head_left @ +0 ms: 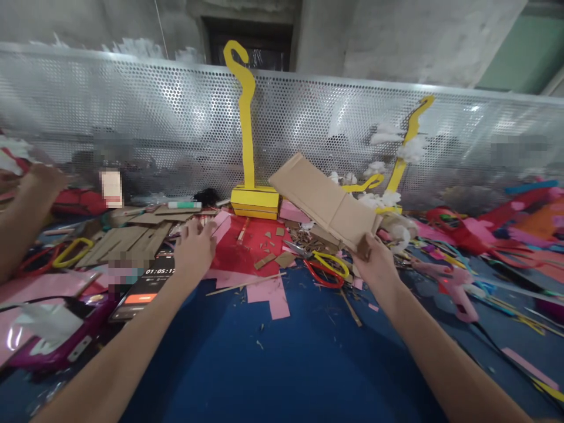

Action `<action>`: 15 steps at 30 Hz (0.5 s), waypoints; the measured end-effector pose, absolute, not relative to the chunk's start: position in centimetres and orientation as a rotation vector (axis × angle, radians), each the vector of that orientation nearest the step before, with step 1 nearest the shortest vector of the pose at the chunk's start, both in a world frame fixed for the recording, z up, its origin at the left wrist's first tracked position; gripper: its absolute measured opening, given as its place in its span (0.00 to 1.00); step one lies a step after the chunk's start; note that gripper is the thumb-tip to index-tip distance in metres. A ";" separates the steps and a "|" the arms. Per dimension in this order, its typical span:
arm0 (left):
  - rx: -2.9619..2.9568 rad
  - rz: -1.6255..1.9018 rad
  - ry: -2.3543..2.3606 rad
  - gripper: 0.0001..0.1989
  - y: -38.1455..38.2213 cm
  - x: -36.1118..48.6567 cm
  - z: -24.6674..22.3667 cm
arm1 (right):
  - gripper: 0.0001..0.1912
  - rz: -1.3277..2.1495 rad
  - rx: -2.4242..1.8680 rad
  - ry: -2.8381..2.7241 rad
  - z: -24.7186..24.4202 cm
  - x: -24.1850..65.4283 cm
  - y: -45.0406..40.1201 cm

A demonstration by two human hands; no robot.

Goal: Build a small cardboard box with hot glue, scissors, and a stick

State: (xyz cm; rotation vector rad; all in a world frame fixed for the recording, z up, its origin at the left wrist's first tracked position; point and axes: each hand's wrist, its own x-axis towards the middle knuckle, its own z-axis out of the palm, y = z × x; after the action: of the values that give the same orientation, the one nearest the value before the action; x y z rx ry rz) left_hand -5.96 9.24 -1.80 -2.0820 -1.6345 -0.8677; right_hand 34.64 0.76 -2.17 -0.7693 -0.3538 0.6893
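Note:
My right hand (376, 264) grips a folded piece of brown cardboard (324, 200) by its lower right corner, holding it tilted above the scraps. My left hand (194, 249) is over the left part of the table, fingers bent and apart. Beside its thumb is a small pink paper piece (221, 224); whether they touch, I cannot tell. A phone (145, 288) showing a timer lies partly under my left forearm. Below the cardboard rest scissors with yellow handles (330, 264) and another red-handled pair (324, 275). Red paper (233, 249) lies between my hands.
A yellow hook-topped stand (248, 135) rises from a yellow box base (254, 202). Another yellow hook shape with white fluff (409, 150) is at right. A pink glue gun (453, 288) with a cord lies right. Another person's arm (33, 205) reaches in at left. A perforated metal panel (176, 117) stands behind.

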 end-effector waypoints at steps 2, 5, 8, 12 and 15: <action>-2.062 -0.799 -1.635 0.20 9.0 -5.8 -1.9 | 0.19 0.714 -0.789 -0.338 -2.0 34.5 0.6; -2.056 -0.723 -1.625 0.23 8.6 -5.8 -2.0 | 0.15 0.737 -0.813 -0.299 -1.6 34.3 0.5; -2.069 -0.680 -1.573 0.26 8.2 -5.8 -2.1 | 0.08 0.744 -0.825 -0.263 -1.3 34.4 0.4; -2.236 -0.706 -1.404 0.23 7.5 -4.5 -2.2 | 0.09 0.744 -0.827 -0.248 -1.2 34.6 0.3; -2.471 -0.683 -1.260 0.19 7.0 -2.9 -2.2 | 0.09 0.744 -0.818 -0.254 -1.2 34.6 0.3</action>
State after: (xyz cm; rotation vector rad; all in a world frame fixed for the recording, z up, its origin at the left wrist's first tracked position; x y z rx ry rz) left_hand -2.89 6.97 -2.17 -2.4713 -1.2602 -0.6827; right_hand 34.64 0.25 -1.21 -0.8180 -0.2538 0.7438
